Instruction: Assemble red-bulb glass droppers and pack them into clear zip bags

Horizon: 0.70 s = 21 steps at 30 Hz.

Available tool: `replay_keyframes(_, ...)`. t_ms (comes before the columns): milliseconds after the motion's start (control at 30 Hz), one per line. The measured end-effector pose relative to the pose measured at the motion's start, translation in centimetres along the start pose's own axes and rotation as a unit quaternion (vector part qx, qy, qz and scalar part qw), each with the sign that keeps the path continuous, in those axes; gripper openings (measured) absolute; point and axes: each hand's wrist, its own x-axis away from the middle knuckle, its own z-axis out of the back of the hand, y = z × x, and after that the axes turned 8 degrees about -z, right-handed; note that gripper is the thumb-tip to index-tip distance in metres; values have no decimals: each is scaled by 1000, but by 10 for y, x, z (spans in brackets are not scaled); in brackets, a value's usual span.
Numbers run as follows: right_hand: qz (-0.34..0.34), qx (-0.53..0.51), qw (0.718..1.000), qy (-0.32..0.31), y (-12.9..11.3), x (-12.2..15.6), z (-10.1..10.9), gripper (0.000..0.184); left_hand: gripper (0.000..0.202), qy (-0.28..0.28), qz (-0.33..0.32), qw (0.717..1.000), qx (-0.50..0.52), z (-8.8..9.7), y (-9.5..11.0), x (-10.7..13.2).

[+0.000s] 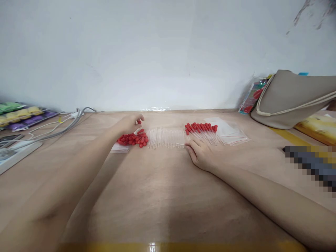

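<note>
My left hand (129, 123) is raised just above a pile of red rubber dropper bulbs (131, 139), its fingers closed on one red bulb (139, 122). To the right of the pile, a row of thin transparent dropper tubes (166, 137) lies side by side on the table. My right hand (201, 153) rests at the row's right end, fingers pinched together on a slim dropper tube (180, 144) that points left. Behind that hand are several droppers with red bulbs (201, 127) on their tubes, partly covered by my fingers.
Plastic bags (232, 131) lie right of the droppers. A grey-beige bag (291, 99) and a packaged item (252, 98) stand against the wall at right. Cables (69, 127) and colourful packs (25, 115) sit at left. A pixelated dark object (309, 164) is at far right.
</note>
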Motion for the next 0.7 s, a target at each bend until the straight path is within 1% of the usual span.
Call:
replay_keyframes(33,-5,2,1000,-4,0,0,0,16,24,63,-17,997,37,-2,9,7)
replay_keyframes(67,-10,3,1000,-9,0,0,-1,16,20,116,-39,988,96,-6,19,16)
replay_keyframes(100,-13,1,1000,-17,0,0,-1,16,18,146,-50,973,170,-12,30,24)
replay_keyframes(133,-16,-2,1000,-25,0,0,-1,17,16,157,-52,955,248,-20,42,33)
replay_keyframes(167,-19,-6,999,-32,0,0,0,17,15,149,-59,935,315,-30,54,42)
replay_keyframes(200,-20,-9,999,-38,-1,-1,0,17,15,145,-68,919,360,-40,65,50)
replay_keyframes(233,-20,-11,999,-42,-1,-1,1,18,16,149,-77,908,383,-49,76,57)
replay_keyframes(300,-17,-9,999,-46,-3,-1,2,18,18,141,-77,906,391,-63,93,68)
replay_keyframes(400,-5,-22,998,-51,-7,-1,4,17,17,137,-77,912,380,-72,107,75)
replay_keyframes(533,16,-46,998,-48,-13,0,3,16,21,125,-88,918,365,-70,109,75)
replay_keyframes(633,28,-32,998,-56,-18,0,4,15,21,122,-95,924,351,-71,108,73)
replay_keyframes(700,29,-28,998,-50,-20,0,3,15,20,128,-103,923,349,-72,108,72)
